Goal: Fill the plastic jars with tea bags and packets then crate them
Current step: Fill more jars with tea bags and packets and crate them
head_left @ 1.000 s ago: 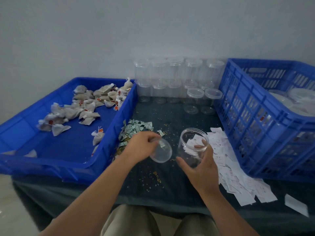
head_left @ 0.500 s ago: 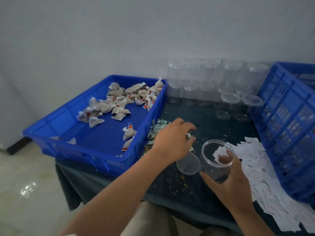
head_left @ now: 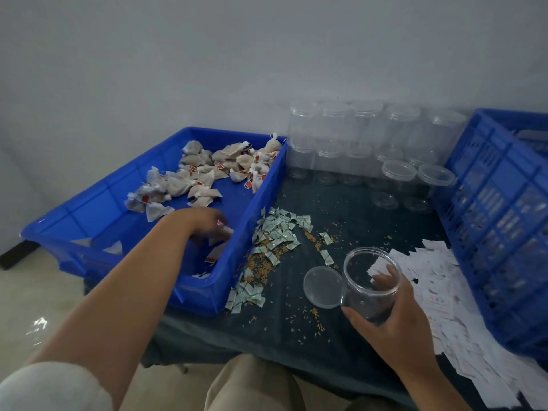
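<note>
many tea bags [head_left: 192,179] lie in the blue tray [head_left: 98,203], where the left hand [head_left: 204,225] reaches down, too blurred to tell its grip; green packets [head_left: 278,232] and a loose lid [head_left: 322,287] lie on the table [head_left: 341,209]; the right hand [head_left: 397,318] grips an open jar [head_left: 361,280] near the crate [head_left: 489,218]

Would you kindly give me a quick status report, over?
Left hand in tray at tea bags, grip unclear. Right hand holds open jar. Lid lies alongside.

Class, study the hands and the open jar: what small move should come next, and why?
Probably close the left hand on a tea bag in the blue tray and carry it to the jar, which the right hand holds lidless and apparently empty.
</note>
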A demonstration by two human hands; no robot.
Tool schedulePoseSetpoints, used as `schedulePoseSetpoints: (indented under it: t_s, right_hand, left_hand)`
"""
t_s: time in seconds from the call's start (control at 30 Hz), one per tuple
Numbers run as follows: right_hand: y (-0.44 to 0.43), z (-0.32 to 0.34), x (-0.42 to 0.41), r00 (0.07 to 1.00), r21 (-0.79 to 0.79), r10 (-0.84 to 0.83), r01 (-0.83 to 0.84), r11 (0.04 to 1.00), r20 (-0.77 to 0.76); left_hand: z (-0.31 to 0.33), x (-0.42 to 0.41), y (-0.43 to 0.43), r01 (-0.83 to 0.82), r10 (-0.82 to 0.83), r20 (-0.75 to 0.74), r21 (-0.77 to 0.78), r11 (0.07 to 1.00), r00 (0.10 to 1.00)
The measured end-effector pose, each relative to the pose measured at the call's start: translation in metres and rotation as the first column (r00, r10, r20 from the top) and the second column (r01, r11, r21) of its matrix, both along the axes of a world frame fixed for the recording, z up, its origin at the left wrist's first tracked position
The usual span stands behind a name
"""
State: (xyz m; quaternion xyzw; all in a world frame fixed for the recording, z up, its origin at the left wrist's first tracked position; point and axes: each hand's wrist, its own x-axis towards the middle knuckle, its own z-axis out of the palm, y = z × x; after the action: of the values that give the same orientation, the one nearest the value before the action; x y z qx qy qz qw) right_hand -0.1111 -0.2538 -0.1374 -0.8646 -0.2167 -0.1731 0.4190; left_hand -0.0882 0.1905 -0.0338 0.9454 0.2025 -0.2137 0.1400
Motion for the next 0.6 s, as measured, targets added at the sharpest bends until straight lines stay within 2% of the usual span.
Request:
schedulePoseSetpoints:
  t_s: [0.07,0.2,0.4,0.5,0.6]
  right_hand:
    - [0.001,0.001,0.0,1.0,0.002,0.005,-0.005,1.0,-0.009]
    - [0.004,0.007,-0.004,1.0,0.005,-0.009,0.009,1.0,-0.013]
    - [0.002,0.008,-0.005,0.999,-0.02,-0.032,0.032,0.999,-0.017]
    - [0.001,0.006,-0.004,0.999,-0.027,-0.038,0.038,0.999,-0.022]
    - [0.0,0.003,-0.002,0.999,-0.03,-0.046,0.045,0.999,-0.022]
  left_hand:
    - [-0.004,0.003,0.005,0.027,-0.026,0.064,-0.008,1.0,0.998]
    - [-0.013,0.008,-0.001,0.107,-0.103,-0.141,0.025,0.994,0.985]
    - [-0.013,0.01,-0.009,0.153,-0.149,-0.111,0.033,0.988,0.983]
    - [-0.015,0.01,-0.005,0.108,-0.11,-0.056,-0.04,0.993,0.992]
    - [-0.011,0.005,0.002,-0.008,-0.001,-0.043,-0.224,0.975,0.999]
